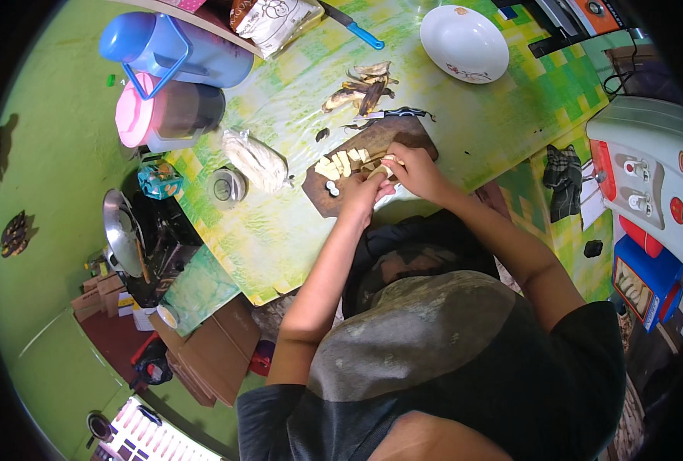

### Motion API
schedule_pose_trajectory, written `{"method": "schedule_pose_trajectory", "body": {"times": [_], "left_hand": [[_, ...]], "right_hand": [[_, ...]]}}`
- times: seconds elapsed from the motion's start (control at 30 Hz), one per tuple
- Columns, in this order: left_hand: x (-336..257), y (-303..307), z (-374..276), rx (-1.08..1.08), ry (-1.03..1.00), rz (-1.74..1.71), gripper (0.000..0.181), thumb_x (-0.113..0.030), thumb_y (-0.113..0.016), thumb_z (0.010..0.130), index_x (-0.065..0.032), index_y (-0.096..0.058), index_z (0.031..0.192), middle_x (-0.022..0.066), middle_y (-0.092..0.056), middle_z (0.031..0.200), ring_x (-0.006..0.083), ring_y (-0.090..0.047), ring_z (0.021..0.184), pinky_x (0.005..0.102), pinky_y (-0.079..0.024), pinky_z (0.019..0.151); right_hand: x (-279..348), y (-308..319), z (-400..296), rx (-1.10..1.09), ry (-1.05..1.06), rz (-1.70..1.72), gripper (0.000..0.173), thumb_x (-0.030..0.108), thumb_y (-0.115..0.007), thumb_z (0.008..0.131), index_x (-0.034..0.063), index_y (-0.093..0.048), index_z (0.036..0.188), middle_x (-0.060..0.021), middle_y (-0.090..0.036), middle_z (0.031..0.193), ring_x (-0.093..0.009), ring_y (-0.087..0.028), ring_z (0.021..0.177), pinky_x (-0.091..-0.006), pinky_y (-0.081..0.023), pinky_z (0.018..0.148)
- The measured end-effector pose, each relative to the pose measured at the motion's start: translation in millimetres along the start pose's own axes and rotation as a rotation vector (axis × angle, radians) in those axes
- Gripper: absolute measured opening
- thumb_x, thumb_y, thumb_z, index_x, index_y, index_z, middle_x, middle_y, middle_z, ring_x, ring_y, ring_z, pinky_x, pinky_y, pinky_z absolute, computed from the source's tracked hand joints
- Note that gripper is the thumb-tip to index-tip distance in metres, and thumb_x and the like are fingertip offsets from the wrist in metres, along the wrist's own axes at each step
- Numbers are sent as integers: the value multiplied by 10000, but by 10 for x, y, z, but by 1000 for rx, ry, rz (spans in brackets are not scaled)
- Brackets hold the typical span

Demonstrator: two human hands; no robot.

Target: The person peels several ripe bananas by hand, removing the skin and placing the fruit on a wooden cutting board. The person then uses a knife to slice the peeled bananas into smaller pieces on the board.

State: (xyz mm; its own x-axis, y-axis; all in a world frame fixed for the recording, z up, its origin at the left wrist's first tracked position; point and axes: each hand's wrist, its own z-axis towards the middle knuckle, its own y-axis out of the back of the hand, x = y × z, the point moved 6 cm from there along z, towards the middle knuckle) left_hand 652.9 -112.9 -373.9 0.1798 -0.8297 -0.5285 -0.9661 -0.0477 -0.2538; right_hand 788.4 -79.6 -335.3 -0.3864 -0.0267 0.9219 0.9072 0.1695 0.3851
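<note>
Both of my hands meet over the right part of a dark wooden cutting board [404,131]. My left hand [363,196] and my right hand [415,168] are closed around a pale piece of banana [383,168] between their fingers. Cut banana pieces [341,163] lie on the board left of my hands, with small white round items [332,188] below them. Beyond the board's far edge is a knife with a black patterned handle [405,112]. Dark banana peels [364,91] lie in a pile behind it.
A bag of pale noodles or similar food [256,161] and a lidded jar [227,188] stand left of the board. Farther left are a pink-lidded pitcher [171,112] and a blue thermos [203,53]. A white plate [464,44] and a blue-handled knife [364,35] lie at the back.
</note>
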Motion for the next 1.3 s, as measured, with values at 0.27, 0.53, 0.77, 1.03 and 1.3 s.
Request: {"method": "schedule_pose_trajectory", "body": {"times": [0.27, 0.53, 0.77, 1.03, 1.3], "left_hand": [[226, -104, 112, 289, 311, -60, 285, -189, -542, 915, 40, -519, 1083, 95, -595, 934, 166, -611, 730, 272, -561, 709], [275, -186, 93, 437, 397, -410, 249, -245, -493, 951, -6, -525, 1010, 26, -537, 789, 91, -487, 604, 214, -446, 544], [420, -119, 202, 361, 438, -391, 176, -224, -459, 960, -53, -475, 999, 32, -505, 740, 114, -477, 600, 223, -430, 516], [413, -138, 225, 307, 428, -298, 178, -246, -438, 973, -70, -462, 952, 17, -490, 705, 117, -480, 593, 225, -430, 505], [88, -112, 152, -20, -111, 833, 393, -350, -467, 925, 1, -489, 1099, 141, -612, 874, 245, -612, 774, 346, -508, 665]], "right_hand": [[-175, -13, -16, 295, -21, 121, 127, 112, -576, 842, -6, -589, 887, -151, -648, 743, -226, -643, 660, -323, -476, 602], [-403, -50, -10, 341, -128, 258, 147, 130, -570, 856, 1, -600, 919, -115, -642, 755, -177, -629, 691, -301, -479, 652], [-298, -7, 23, 252, 68, 27, 135, 139, -570, 842, 7, -568, 866, -176, -599, 762, -334, -598, 692, -370, -452, 615], [-417, 9, 77, 98, 142, -30, 147, 124, -591, 836, -10, -532, 843, -182, -506, 686, -327, -523, 603, -357, -408, 556], [-417, -7, 121, 238, 137, -53, 165, 128, -587, 834, -15, -505, 821, -199, -491, 675, -345, -497, 595, -385, -393, 554]]}}
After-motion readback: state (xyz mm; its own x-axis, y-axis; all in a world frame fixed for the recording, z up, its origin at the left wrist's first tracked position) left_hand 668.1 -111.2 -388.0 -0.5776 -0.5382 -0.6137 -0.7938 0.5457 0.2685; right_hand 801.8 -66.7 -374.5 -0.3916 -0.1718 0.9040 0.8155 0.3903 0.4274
